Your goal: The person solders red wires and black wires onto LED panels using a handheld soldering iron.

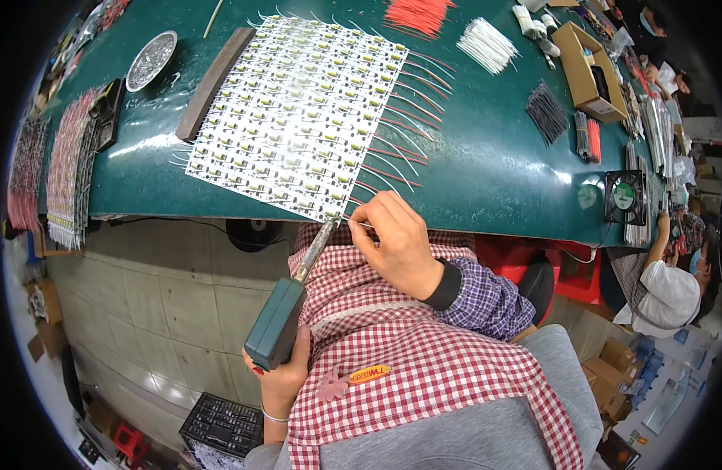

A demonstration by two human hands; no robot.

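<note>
A soldering gun (275, 323) with a dark green body is gripped in my left hand (289, 376), fingers closed around its handle. Its metal barrel slants up to the near right corner of a white panel of small circuit boards (286, 117). At that same corner my right hand (396, 239) is closed in a pinch on a thin wire, beside the tip. Red and white wires (408, 149) stick out in a row along the panel's right edge. My fingers partly hide the tip and the wire's end.
A dark bar (216, 86) lies along the panel's left edge on the green table (486, 157). A metal bowl (152, 61) and wired boards (72, 168) are farther left. Bundles of red wires (417, 16), white wires (488, 45) and black wires (546, 113), a cardboard box (588, 74) and a fan (625, 197) lie around.
</note>
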